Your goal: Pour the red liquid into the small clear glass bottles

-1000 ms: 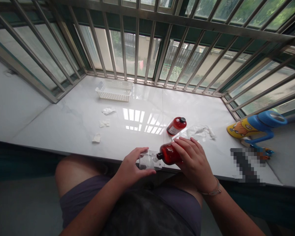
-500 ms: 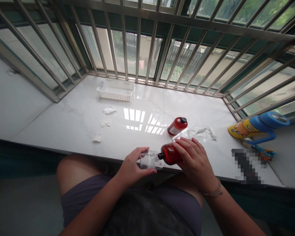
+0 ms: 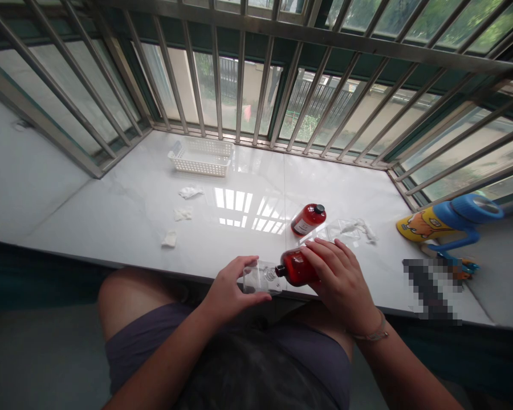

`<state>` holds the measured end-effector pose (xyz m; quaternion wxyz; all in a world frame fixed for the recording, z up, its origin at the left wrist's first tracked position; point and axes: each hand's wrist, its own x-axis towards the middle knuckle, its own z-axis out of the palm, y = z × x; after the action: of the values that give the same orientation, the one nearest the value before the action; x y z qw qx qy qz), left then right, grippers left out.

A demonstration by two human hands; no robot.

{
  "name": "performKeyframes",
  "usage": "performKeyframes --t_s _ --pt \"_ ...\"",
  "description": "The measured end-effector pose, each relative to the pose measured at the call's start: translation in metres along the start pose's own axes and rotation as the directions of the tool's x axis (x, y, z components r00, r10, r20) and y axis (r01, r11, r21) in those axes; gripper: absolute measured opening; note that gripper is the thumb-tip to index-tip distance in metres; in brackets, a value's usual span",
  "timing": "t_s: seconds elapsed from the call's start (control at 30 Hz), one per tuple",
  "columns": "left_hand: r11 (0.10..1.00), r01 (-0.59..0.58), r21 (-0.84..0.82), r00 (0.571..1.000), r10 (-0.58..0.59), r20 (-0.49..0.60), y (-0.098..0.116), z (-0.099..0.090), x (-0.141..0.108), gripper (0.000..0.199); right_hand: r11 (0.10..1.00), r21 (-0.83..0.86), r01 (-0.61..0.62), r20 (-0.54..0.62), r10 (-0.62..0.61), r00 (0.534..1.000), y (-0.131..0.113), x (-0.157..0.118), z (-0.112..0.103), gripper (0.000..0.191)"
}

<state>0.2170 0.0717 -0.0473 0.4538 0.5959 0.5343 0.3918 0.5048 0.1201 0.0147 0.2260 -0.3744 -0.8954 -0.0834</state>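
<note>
My left hand [image 3: 233, 287] is wrapped round a clear plastic container [image 3: 256, 279] at the counter's front edge. My right hand [image 3: 340, 279] grips a dark red bottle [image 3: 297, 266], tipped so that its black neck points left at the container. A small clear piece at the bottle's mouth lies inside or over the container; its exact shape is hard to tell. Behind my right hand stands a second red bottle [image 3: 308, 220] with a black cap and a white label. To its right are clear plastic packaging and a crumpled white piece [image 3: 359, 228].
A white perforated basket [image 3: 203, 166] sits at the back left of the white counter [image 3: 123, 216]. Several small white pieces [image 3: 182, 214] lie before it. At the right are a blue and yellow flask [image 3: 447, 219] and a blurred dark object [image 3: 430, 290]. Metal bars line the window.
Both hands keep nearly the same place, with the container and the bottle still held. The container has shifted very slightly; nothing else has visibly moved.
</note>
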Motion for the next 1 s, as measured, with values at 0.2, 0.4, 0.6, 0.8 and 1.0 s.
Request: performKeyframes --t_s 0.2,0.4,0.6,0.8,1.0 --pt "1.000 0.014 0.001 1.000 -0.014 0.005 -0.0010 -0.0002 0.0004 0.078 1.000 -0.002 -0.007 0.006 0.007 1.000 0.0000 -0.0004 0.0000 0.051" --pt "1.000 0.018 0.014 1.000 -0.018 0.005 -0.0017 0.0000 0.0003 0.078 1.000 -0.002 -0.013 0.008 0.013 1.000 0.0004 -0.0008 0.0001 0.053" --pt "0.999 0.007 0.035 1.000 -0.007 -0.003 -0.0028 -0.0002 0.0004 0.077 1.000 -0.013 0.003 0.007 -0.003 1.000 0.0017 -0.0006 0.0001 0.049" --pt "0.999 0.016 0.039 1.000 -0.016 0.013 -0.0057 -0.0003 0.0009 0.078 1.000 -0.018 0.004 0.017 -0.003 1.000 0.0030 -0.0018 0.0005 0.049" --pt "0.999 0.014 0.040 1.000 -0.014 -0.001 -0.0067 -0.0002 0.0014 0.076 1.000 -0.015 -0.011 0.024 0.011 1.000 0.0040 -0.0043 0.0019 0.055"
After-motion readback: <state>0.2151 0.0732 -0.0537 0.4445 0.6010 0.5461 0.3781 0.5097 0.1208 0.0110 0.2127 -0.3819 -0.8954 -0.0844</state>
